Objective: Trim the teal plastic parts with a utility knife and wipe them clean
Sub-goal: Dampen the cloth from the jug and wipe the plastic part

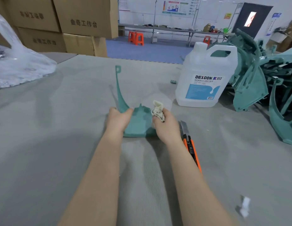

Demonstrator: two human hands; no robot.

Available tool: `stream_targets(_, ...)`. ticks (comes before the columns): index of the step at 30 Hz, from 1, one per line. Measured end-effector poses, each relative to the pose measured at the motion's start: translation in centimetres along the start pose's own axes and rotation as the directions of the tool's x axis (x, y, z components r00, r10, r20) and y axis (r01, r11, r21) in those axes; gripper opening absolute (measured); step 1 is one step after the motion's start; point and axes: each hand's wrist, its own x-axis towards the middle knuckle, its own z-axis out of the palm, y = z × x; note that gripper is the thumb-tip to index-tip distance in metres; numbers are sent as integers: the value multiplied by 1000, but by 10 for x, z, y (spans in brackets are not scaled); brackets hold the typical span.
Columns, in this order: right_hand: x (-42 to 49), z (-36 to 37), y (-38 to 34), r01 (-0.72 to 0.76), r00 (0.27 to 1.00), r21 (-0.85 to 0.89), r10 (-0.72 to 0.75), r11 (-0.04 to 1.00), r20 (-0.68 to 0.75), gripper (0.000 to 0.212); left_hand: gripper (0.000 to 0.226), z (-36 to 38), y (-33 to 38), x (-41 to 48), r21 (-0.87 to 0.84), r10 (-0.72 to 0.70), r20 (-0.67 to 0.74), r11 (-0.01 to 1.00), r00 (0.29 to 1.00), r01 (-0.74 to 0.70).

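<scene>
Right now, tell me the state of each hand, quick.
Left hand: closed, gripping the teal part at its left edge.
Right hand: closed, holding the bunched cloth.

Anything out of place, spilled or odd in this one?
The utility knife lies on the table close beside the right forearm with its blade out and bare, while the right hand holds a cloth against the teal part. A white scrap lies loose at the near right. Nothing looks spilled.
</scene>
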Motion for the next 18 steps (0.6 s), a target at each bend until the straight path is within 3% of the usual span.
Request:
stream_targets(3, 3, -5, 4, -26, 999, 91, 23, 996, 29, 61, 75, -1, 3, 7, -101, -35, -25, 994, 999, 32)
stream_targets(5, 4, -7, 5, -30, 999, 132, 26, 991, 37, 48, 70, 0, 1, 5, -179, -35, -54, 984, 998, 25)
stream_targets(7, 4, -7, 5, -44, 998, 141, 36, 989, 53, 28, 51, 3, 1, 2, -287, -26, -48, 958, 999, 11)
stream_targets(10, 2, -9, 1, -32, 999, 119, 28, 992, 42, 15, 24, 9, 0, -3, -435, -34, 98, 898, 995, 73)
stream_targets(13, -7, -4, -8, 156, 987, -18, -156, 988, 27, 18, 19, 18, 0, -13, -520, -35, 295, 832, 955, 192)
stream_targets(16, -14, 7, -16, 397, 918, -201, -390, 896, 75, 34, 22, 24, 3, -19, -582, 92, 286, 807, 954, 97)
stream_targets(18, -12, 1, -19, 406, 908, -247, -420, 880, -1, 44, 21, 24, 8, -23, -585, 187, 308, 810, 933, 31)
